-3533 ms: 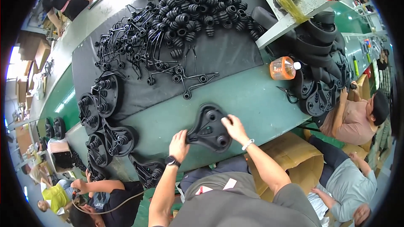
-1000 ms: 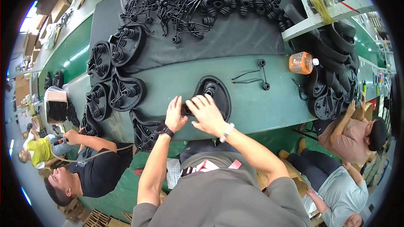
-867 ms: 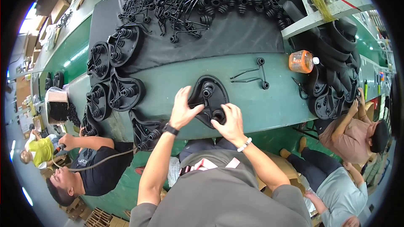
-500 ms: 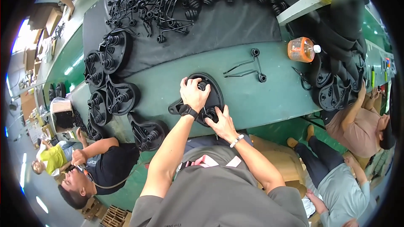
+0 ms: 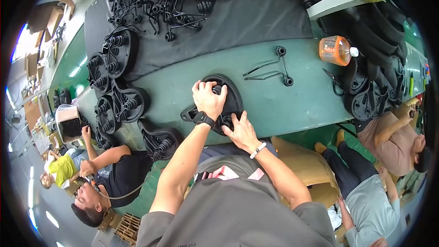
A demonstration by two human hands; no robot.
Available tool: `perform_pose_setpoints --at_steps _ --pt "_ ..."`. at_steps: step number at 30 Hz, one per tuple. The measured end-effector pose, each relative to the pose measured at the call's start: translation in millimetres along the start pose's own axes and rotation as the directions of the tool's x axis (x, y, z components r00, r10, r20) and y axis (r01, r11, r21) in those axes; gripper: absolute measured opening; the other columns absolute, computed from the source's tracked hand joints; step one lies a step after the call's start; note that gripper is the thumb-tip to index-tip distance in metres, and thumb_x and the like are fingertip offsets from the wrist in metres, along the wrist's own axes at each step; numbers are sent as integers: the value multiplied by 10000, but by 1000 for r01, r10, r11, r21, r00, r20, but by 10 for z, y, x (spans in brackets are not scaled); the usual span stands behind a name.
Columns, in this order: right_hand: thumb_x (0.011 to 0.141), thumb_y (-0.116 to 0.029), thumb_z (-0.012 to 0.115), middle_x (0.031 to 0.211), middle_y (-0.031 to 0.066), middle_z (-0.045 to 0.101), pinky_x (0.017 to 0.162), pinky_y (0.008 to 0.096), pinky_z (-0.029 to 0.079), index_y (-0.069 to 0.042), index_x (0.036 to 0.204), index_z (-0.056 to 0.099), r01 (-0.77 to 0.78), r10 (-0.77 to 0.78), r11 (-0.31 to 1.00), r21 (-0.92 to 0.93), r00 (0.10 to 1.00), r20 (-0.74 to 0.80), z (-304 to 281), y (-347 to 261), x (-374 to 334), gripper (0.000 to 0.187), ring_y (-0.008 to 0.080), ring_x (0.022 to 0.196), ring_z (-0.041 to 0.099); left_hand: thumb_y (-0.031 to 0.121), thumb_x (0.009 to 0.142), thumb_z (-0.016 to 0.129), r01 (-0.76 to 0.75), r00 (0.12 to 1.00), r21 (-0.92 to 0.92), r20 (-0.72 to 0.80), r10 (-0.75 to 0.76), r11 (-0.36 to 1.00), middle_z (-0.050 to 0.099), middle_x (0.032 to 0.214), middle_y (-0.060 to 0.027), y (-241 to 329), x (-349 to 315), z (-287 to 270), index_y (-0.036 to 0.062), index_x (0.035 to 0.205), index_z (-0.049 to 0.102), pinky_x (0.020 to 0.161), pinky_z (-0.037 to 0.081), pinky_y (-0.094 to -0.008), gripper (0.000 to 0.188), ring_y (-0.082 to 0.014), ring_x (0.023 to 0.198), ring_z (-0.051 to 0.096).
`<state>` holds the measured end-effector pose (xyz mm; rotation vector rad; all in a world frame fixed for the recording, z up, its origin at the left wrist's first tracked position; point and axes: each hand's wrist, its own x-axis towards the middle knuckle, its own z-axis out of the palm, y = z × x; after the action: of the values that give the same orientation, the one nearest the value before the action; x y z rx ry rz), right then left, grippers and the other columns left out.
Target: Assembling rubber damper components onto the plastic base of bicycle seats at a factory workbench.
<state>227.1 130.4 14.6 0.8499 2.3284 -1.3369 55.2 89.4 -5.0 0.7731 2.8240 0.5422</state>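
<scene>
Black seat base [image 5: 235, 99] lies on green tabletop [image 5: 302, 105] near its front edge, left hand [image 5: 209, 99] curled over its upper spring [image 5: 216, 89], right hand [image 5: 243, 134] with fingers parted at its near side; whether either pinches, cannot tell

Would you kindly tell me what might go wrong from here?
The left hand is curled around the upper spring of the black seat, so a finger might get pinched if the spring shifts. Another seat sits at the near edge of the table beside the left forearm, so a nudge could knock it off.
</scene>
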Motion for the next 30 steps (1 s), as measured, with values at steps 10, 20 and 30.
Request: perform_pose_setpoints --at_steps 10,20,30 --pt "851 -453 789 1566 402 238 1122 590 380 52 1378 529 99 -104 995 -32 938 -332 263 -99 -130 774 571 1373 358 409 839 759 66 997 -56 52 -63 996 677 1145 -148 -34 17 -31 84 1045 758 1098 401 -509 385 -403 1299 476" --pt "745 -156 850 1521 329 316 1081 567 422 25 1254 622 -5 34 999 53 815 -578 726 -166 31 586 539 1326 399 391 843 754 124 992 -38 21 -123 992 689 1126 -140 46 41 -13 83 1028 762 1110 393 -488 359 -387 1293 483" --pt "687 -355 932 1557 354 263 1113 594 389 32 1401 487 55 81 969 242 853 -515 633 -208 -32 926 552 1388 339 393 854 763 34 998 16 -61 -33 999 686 1109 -163 39 12 13 79 1037 755 1105 402 -493 363 -403 1278 504"
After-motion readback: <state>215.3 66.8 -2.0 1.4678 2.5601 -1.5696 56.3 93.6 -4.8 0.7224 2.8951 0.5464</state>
